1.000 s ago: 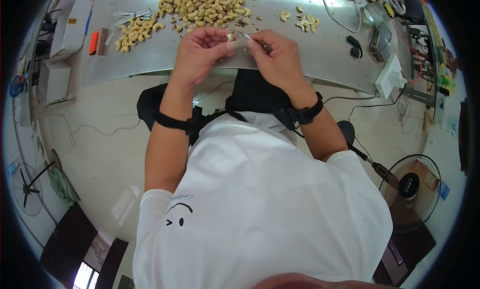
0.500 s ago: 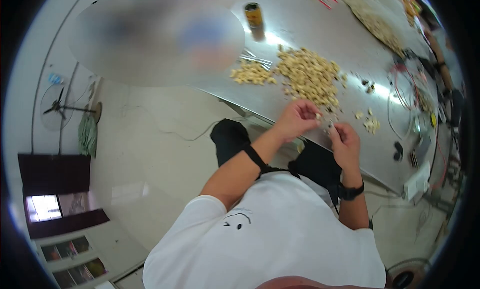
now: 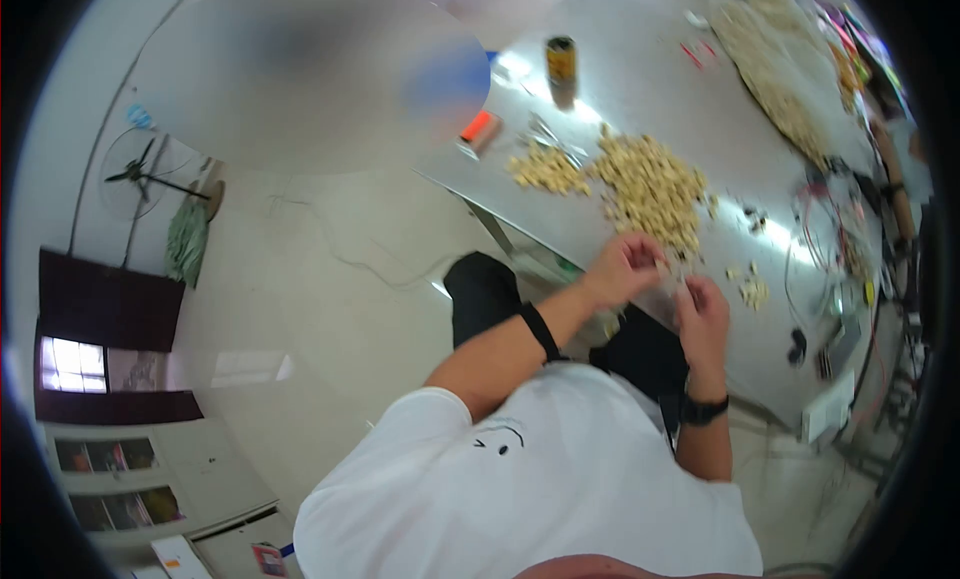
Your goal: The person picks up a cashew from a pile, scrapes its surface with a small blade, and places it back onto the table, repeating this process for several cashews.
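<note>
My left hand [image 3: 628,269] is held over the near table edge, thumb and fingers pinched on a small pale nut-like piece [image 3: 660,266]. Close beside it, my right hand [image 3: 704,314] is closed too, fingertips together; what they grip is too small and blurred to name. Just beyond both hands lies a large pile of pale yellow nut-like pieces [image 3: 652,189]. A smaller pile [image 3: 550,169] sits to its left, and a few loose pieces [image 3: 753,293] lie right of my right hand. Dark bits [image 3: 755,219] are scattered beyond those.
On the metal table [image 3: 640,79] stand a yellow-and-black can [image 3: 561,59], shiny metal tools [image 3: 553,139] and an orange-ended object [image 3: 478,129]. A large clear bag of pale pieces [image 3: 775,79] lies at the far right, with tangled wires [image 3: 815,219] nearer. A blurred patch hides the upper left.
The view has shifted, so the table and piles appear lower and farther right. An orange-ended object now shows at the table's left. My hands stay close together at the edge, still pinched.
</note>
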### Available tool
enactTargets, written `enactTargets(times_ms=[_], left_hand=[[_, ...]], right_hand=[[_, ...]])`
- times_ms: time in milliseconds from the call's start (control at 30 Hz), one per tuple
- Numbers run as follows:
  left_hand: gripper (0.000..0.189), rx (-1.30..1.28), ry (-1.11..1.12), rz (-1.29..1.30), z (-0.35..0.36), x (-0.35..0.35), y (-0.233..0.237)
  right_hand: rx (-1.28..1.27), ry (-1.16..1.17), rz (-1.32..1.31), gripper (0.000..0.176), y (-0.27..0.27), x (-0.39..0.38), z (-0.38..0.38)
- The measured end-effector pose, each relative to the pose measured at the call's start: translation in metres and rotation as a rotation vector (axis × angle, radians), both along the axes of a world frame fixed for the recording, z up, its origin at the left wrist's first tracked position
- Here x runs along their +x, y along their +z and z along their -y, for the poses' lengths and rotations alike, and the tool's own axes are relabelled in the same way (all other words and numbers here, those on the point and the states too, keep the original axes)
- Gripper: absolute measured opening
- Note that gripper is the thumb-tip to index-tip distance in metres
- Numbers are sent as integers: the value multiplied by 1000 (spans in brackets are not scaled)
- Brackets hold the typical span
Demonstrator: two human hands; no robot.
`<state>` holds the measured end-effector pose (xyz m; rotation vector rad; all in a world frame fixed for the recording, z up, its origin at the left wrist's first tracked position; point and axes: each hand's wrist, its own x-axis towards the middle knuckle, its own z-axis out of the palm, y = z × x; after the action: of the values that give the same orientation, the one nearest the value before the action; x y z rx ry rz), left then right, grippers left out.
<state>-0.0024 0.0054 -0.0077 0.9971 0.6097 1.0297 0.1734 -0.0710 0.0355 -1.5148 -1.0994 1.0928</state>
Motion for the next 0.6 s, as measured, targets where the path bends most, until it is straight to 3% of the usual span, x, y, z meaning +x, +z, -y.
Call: enactTargets(times_ms=[100, 133, 167, 233, 333, 600], left_hand=[[24, -23, 50, -73, 3, 1, -3], [26, -28, -5, -109, 5, -2, 0], [26, 52, 20, -66, 4, 1, -2], [23, -26, 21, -36, 4, 3, 5], [20, -53, -43, 64, 6, 0, 12], [22, -119, -121, 129, -1, -8, 4]], right_hand=[[159, 36, 36, 15, -11, 1, -4], [100, 18, 54, 16, -6, 1, -2], [135, 6, 89, 17, -8, 1, -2], [151, 3, -53, 16, -15, 0, -2], [76, -9, 34, 16, -2, -1, 5], [168, -25, 197, 18, -6, -2, 7]])
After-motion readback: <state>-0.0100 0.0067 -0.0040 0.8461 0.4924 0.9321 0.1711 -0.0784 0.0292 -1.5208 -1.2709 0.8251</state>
